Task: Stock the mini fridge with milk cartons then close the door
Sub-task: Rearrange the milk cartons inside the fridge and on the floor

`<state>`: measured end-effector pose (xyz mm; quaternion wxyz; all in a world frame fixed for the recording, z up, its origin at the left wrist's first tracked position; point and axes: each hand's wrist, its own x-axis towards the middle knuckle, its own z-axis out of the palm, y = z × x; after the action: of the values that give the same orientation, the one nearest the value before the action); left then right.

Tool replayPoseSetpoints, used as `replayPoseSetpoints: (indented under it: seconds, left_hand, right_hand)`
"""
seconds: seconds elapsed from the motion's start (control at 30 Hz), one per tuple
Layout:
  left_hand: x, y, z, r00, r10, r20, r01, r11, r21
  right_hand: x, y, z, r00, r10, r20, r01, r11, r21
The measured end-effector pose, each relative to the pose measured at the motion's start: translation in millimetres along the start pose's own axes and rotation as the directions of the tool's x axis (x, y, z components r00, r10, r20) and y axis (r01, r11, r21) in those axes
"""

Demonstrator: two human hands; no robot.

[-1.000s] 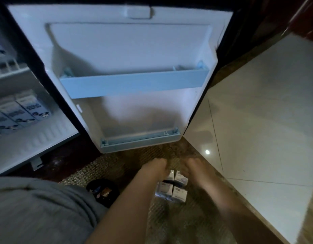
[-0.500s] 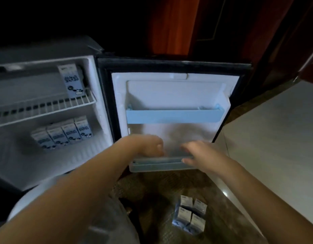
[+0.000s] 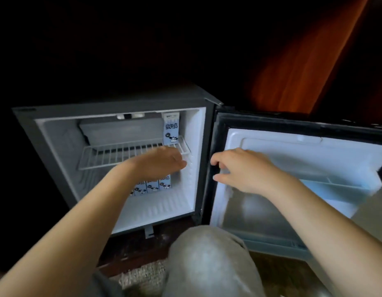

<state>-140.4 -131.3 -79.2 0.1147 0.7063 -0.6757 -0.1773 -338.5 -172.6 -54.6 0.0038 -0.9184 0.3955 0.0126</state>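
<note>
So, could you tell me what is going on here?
Someone is stocking the mini fridge, whose door stands wide open. One milk carton stands on the wire shelf, and a row of cartons sits on the fridge floor. The left hand reaches in front of the shelf, the right hand hovers by the hinge side; neither seems to hold anything.

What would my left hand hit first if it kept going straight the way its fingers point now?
Most likely the mini fridge's white ribbed right inner wall, just past the left hand and below the white wire shelf. Depth is unclear, so the shelf's front corner could come first.
</note>
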Motion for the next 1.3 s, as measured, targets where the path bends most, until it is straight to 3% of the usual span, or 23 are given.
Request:
replayPoseSetpoints:
  seconds: [0.37, 0.57, 0.8, 1.1, 1.3]
  left_hand:
    - [55.6, -84.3, 14.0, 0.968, -0.195, -0.159, 0.158, 0.962, -0.221]
    - [85.3, -108.3, 16.3, 0.934, -0.289, -0.210, 0.189, 0.899, -0.395]
    - [115.5, -121.7, 17.8, 0.912, -0.304, -0.275, 0.158, 0.880, -0.449]
    - [149.9, -115.0, 25.8, 0.919, -0.191, -0.345, 0.024, 0.901, -0.434]
    - [154.4, -111.4, 28.9, 0.874, -0.188, -0.448, 0.009, 0.928, -0.372]
  right_hand:
    - [133.4, -61.0, 19.2, 0.997, 0.053, -0.049, -0.052, 0.999, 0.008]
    - [181.5, -53.5, 43.2, 0.946, 0.110, -0.305, -0.079, 0.990, 0.113]
    - [207.9, -48.9, 54.2, 0.906, 0.018, -0.422, -0.024, 1.000, -0.009]
    - [206.8, -43.8, 59.1, 0.854, 0.025, -0.520, -0.086, 0.992, -0.095]
    - [199.9, -38.5, 60.4, 0.791, 0.037, -0.610, -0.089, 0.995, -0.055]
